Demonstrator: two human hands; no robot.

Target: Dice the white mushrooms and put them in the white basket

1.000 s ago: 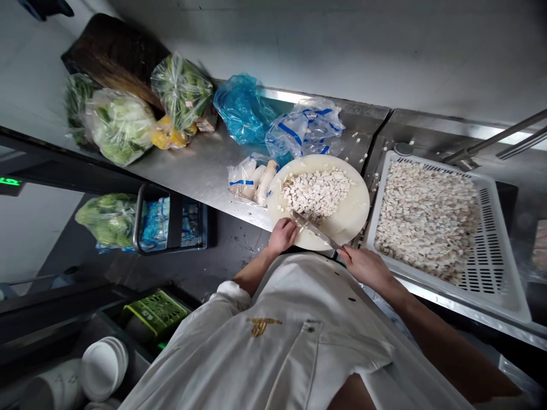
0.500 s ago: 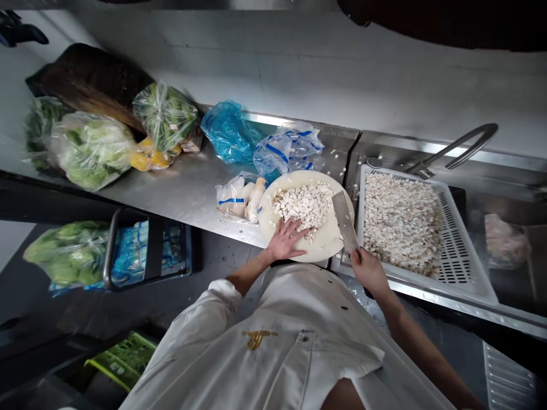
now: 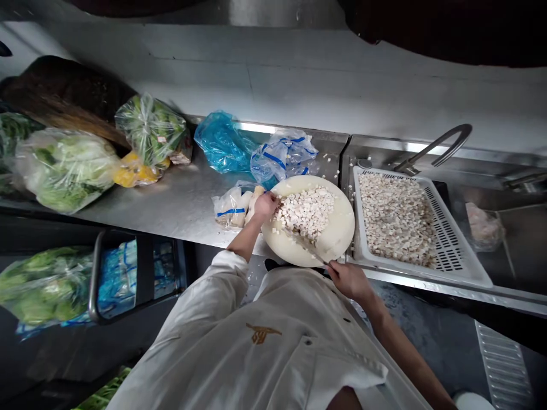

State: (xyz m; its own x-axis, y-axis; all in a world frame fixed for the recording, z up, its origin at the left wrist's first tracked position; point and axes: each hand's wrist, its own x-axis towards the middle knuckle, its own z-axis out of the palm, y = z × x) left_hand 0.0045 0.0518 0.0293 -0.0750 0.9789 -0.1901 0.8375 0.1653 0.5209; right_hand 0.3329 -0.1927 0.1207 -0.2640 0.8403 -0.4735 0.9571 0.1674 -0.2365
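Observation:
A round white cutting board carries a heap of small diced white pieces. My right hand grips the handle of a cleaver, whose blade lies edge-on along the near side of the heap. At the board's left rim is my left hand, its fingers curled together at the heap's left end; what they hold, if anything, is hidden. Just left of that hand lies a clear bag of whole pale mushrooms with a blue stripe.
Right of the board, a white perforated basket full of diced pieces sits by a faucet. Behind the board are a blue bag and a crumpled clear bag. Bagged greens stand at left.
My left hand has gone from spread on the heap to curled at its left edge. The cleaver has moved from the board's right side to the heap's near side. The view has shifted slightly.

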